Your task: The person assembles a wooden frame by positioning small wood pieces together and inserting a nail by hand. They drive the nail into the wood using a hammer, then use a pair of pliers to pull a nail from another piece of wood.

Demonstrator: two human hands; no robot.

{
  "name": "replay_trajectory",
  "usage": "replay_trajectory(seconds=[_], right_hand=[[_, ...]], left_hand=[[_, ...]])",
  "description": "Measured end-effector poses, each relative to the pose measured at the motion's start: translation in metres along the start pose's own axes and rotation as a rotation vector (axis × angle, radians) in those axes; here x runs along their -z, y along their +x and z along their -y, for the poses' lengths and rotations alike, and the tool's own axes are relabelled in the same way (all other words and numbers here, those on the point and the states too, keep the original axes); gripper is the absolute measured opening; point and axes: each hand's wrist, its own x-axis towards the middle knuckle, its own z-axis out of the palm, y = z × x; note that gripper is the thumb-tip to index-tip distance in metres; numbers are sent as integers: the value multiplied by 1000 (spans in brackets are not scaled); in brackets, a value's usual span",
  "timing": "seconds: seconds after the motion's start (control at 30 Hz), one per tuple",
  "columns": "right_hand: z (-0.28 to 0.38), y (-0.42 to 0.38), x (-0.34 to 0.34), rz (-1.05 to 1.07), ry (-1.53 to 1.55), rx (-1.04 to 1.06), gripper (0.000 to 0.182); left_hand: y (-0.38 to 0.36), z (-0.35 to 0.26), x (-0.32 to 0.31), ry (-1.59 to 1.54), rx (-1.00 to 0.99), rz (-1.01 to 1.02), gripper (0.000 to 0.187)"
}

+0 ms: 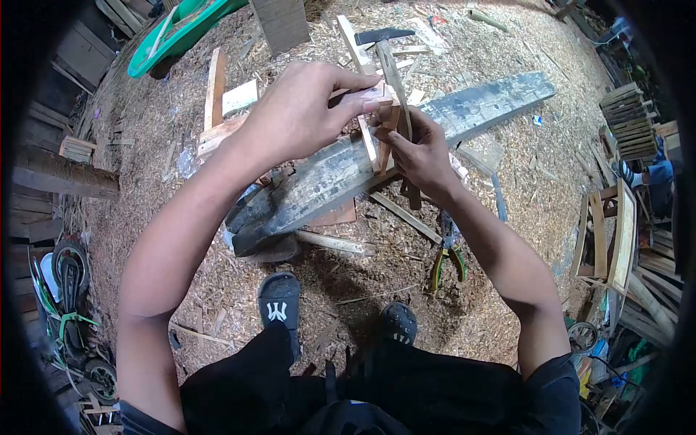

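Note:
My left hand (308, 105) is closed, pinching the end of a small wooden piece (373, 96) between thumb and fingers. Just to its right, my right hand (422, 151) is closed around the handle of a hammer (384, 35), whose dark head points away from me. The right thumb lies against a narrow wooden strip (388, 145) that hangs below the pinched piece. How the strip and the piece join is hidden by the fingers. Both hands are above a thick, weathered beam (319, 177) lying diagonally on the ground.
Pliers (449, 264) with green-and-yellow handles lie near my right foot. Wood offcuts and shavings cover the ground. A green curved container (170, 40) is at upper left, a small motorbike (71, 319) at lower left. A wooden frame (612, 235) and stacked sticks (627, 119) stand at right.

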Motion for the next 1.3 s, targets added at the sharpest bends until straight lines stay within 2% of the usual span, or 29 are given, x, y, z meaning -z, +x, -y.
replay_trajectory(seconds=[0.03,0.13,0.23,0.33,0.4,0.43,0.47,0.5,0.53,0.6,0.7,0.83,0.93,1.03,1.3], right_hand=[[1,0,0,1,-1,0,40],[9,-3,-2,-22,-49,-40,39],[17,-7,-1,-17,-49,-59,39],[29,-14,10,-42,-206,11,32],[54,-20,25,-42,-100,-200,36],[73,-24,23,-157,-222,-135,37],[84,-26,34,-155,-311,-112,34],[89,-24,55,-26,-355,33,34],[98,-23,70,-24,-358,29,34],[126,-21,85,85,-699,110,36],[141,-19,83,107,-765,-14,36],[126,-7,90,39,-715,-52,36],[123,-2,94,201,-764,-38,34],[122,-1,92,199,-766,-40,35],[111,1,93,238,-650,-22,36]], left_hand=[[0,4,-3,-73,-81,-72,35],[-3,7,-6,-73,-61,-107,35],[-4,9,-6,-61,-55,-93,33],[-4,10,-2,-47,-46,-72,32],[-4,13,-3,-54,-46,-83,31],[-4,15,-4,-59,-41,-96,30],[-4,14,-3,-67,-37,-102,30],[-3,11,2,-54,2,-57,30],[-3,9,4,-39,39,-10,30],[-6,10,3,-35,11,-31,30],[-8,13,-2,-45,-14,-56,29],[-8,11,-3,-86,-24,-59,30],[-7,4,-2,-9,60,-49,34],[-7,11,-6,-7,-3,-87,36],[-7,9,-15,-24,-4,-145,35]])
